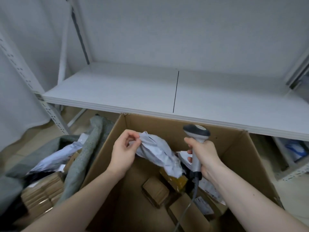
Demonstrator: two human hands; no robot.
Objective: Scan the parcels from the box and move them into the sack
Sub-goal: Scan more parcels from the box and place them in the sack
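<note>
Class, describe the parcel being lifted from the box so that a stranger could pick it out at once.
Find the big open cardboard box below the white shelf. Above its middle, the left hand pinches a crumpled white plastic mailer by its top corner. It alone hangs lifted; the small brown cartons lie on the box floor.

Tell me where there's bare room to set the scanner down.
The white shelf behind the box is bare right across. Box floor: only the near-left patch, left of the small cartons, is free. The sack is crowded with parcels.
</note>
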